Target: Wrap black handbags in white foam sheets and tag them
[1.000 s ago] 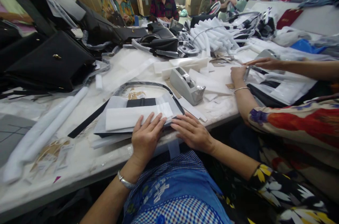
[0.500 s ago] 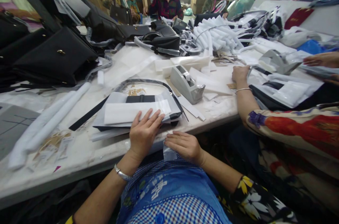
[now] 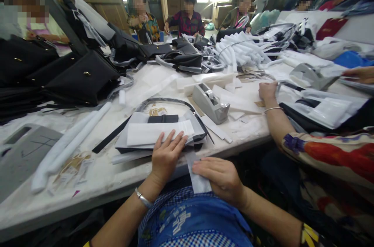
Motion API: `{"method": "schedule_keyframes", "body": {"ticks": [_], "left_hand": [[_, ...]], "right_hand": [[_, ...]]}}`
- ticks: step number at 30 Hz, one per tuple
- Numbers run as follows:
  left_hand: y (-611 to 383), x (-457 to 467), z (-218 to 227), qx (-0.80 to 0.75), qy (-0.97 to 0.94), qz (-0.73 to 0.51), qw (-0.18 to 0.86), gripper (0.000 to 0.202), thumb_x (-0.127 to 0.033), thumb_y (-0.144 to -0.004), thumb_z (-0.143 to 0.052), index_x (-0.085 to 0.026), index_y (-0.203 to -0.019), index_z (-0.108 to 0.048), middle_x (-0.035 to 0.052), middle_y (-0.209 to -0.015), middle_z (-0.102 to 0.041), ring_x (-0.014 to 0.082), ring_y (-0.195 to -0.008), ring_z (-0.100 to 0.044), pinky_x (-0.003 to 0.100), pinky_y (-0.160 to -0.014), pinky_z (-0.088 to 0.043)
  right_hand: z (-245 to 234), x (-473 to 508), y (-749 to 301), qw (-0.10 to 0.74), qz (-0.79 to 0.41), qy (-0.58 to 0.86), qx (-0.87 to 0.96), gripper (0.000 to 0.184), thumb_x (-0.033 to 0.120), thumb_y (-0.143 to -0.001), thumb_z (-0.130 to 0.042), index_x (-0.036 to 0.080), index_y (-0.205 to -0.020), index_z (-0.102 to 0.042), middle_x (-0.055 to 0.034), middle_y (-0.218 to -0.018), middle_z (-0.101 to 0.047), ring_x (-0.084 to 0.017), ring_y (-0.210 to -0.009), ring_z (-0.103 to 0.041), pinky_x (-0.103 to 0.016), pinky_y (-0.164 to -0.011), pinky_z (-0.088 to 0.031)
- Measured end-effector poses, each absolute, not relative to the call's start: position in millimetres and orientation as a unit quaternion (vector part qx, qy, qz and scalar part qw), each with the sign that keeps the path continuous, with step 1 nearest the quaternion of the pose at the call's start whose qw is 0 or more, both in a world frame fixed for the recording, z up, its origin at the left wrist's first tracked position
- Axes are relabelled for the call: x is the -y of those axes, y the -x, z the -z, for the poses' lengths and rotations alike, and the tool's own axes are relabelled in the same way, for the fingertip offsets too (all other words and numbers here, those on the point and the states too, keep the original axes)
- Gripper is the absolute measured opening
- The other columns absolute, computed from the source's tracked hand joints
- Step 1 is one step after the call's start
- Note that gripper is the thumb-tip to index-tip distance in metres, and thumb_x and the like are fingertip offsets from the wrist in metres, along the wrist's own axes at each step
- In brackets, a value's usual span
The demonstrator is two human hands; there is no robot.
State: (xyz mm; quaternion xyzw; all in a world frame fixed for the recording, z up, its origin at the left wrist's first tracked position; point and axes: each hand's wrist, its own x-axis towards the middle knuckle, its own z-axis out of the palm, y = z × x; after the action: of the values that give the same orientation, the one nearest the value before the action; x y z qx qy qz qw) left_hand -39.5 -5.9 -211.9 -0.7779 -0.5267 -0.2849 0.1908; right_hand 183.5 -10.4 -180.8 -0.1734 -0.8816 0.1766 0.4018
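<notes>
My left hand (image 3: 167, 153) lies flat, fingers stretched, on a folded white wrapping sheet (image 3: 143, 133). That sheet covers part of a black handbag (image 3: 163, 119) lying on the table in front of me, its black strap (image 3: 172, 101) arching behind. Just below the table edge, my right hand (image 3: 220, 179) is closed on a thin translucent white strip (image 3: 200, 180), its fingers pressed together. The strip hangs between the bag's lower right corner and my apron. Where the strip's upper end goes I cannot make out.
A grey tape dispenser (image 3: 210, 103) stands right of the bag. White foam tubes (image 3: 73, 143) and tags (image 3: 71, 167) lie to the left. Black handbags (image 3: 84, 77) are heaped behind. A co-worker's hand (image 3: 268, 93) is at the right by another wrapped bag (image 3: 324, 106).
My right hand has drawn down and to the right, and more of the translucent strip shows. My left hand stays on the white sheet. The view has tilted up and shifted left.
</notes>
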Motion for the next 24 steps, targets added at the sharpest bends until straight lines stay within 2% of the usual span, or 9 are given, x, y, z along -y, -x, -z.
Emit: {"method": "schedule_keyframes", "body": {"ticks": [5,9,13,16,18,19,21,24], "left_hand": [[39.3,7.5,212.2,0.521,0.780,0.295,0.183,0.032,-0.015,-0.100,-0.047,-0.023,-0.126,-0.063,0.0038,-0.135,-0.061,0.0289,-0.128,-0.055,0.052,-0.113,-0.035],[40.0,7.5,215.1,0.511,0.780,0.314,0.179,0.025,-0.017,-0.101,-0.047,-0.019,-0.112,-0.069,0.0065,-0.130,-0.066,0.0291,-0.128,-0.055,0.051,-0.116,-0.032],[40.5,6.3,217.3,0.509,0.770,0.344,0.173,0.026,-0.015,-0.100,-0.047,-0.016,-0.116,-0.067,0.0080,-0.127,-0.068,0.0263,-0.124,-0.059,0.045,-0.116,-0.032],[40.6,5.6,216.5,0.500,0.768,0.365,0.161,0.025,-0.012,-0.099,-0.048,-0.014,-0.115,-0.067,0.0073,-0.126,-0.068,0.0241,-0.123,-0.059,0.042,-0.114,-0.035],[40.7,5.4,215.6,0.497,0.769,0.373,0.152,0.024,-0.011,-0.099,-0.050,-0.013,-0.116,-0.066,0.0068,-0.125,-0.069,0.0236,-0.123,-0.060,0.041,-0.113,-0.036],[40.7,5.2,215.4,0.497,0.768,0.376,0.148,0.023,-0.011,-0.098,-0.051,-0.013,-0.116,-0.066,0.0066,-0.124,-0.069,0.0232,-0.122,-0.060,0.041,-0.113,-0.036],[40.5,5.0,215.1,0.503,0.763,0.382,0.136,0.022,-0.010,-0.097,-0.052,-0.013,-0.114,-0.066,0.0064,-0.122,-0.070,0.0219,-0.120,-0.061,0.039,-0.112,-0.037],[39.9,4.9,214.4,0.516,0.757,0.379,0.130,0.022,-0.012,-0.099,-0.050,-0.014,-0.114,-0.067,0.0078,-0.119,-0.070,0.0209,-0.117,-0.062,0.037,-0.110,-0.039]], "right_hand": [[152.1,-46.4,-162.9,0.392,-0.163,0.222,0.878,0.041,0.005,-0.086,-0.045,0.023,-0.108,-0.075,-0.0023,-0.099,-0.078,-0.017,-0.089,-0.073,-0.033,-0.090,-0.056],[160.2,-89.3,-140.7,0.355,-0.159,0.294,0.873,0.036,0.002,-0.082,-0.052,0.021,-0.098,-0.078,-0.0029,-0.093,-0.077,-0.018,-0.086,-0.070,-0.030,-0.082,-0.054],[172.9,-108.1,-128.6,0.313,-0.171,0.315,0.880,0.033,-0.001,-0.077,-0.063,0.024,-0.089,-0.079,-0.0016,-0.088,-0.074,-0.018,-0.090,-0.064,-0.030,-0.086,-0.050],[173.1,-114.4,-125.4,0.275,-0.214,0.351,0.869,0.016,0.011,-0.080,-0.072,0.025,-0.085,-0.079,-0.0018,-0.091,-0.068,-0.015,-0.087,-0.062,-0.026,-0.079,-0.047],[169.5,-120.0,-123.6,0.228,-0.249,0.375,0.864,0.003,0.021,-0.081,-0.076,0.024,-0.082,-0.077,0.0002,-0.087,-0.065,-0.013,-0.080,-0.061,-0.024,-0.073,-0.044],[167.5,-123.3,-122.6,0.202,-0.257,0.383,0.864,0.003,0.025,-0.080,-0.078,0.023,-0.080,-0.076,0.0013,-0.084,-0.064,-0.012,-0.077,-0.060,-0.023,-0.070,-0.042],[163.6,-130.0,-120.3,0.169,-0.259,0.404,0.861,0.014,0.031,-0.076,-0.082,0.022,-0.077,-0.072,0.0031,-0.079,-0.063,-0.012,-0.073,-0.058,-0.023,-0.066,-0.038],[159.7,-137.0,-117.1,0.147,-0.276,0.437,0.843,0.030,0.035,-0.070,-0.086,0.022,-0.086,-0.065,0.0064,-0.075,-0.064,-0.011,-0.067,-0.056,-0.023,-0.059,-0.032]]}}
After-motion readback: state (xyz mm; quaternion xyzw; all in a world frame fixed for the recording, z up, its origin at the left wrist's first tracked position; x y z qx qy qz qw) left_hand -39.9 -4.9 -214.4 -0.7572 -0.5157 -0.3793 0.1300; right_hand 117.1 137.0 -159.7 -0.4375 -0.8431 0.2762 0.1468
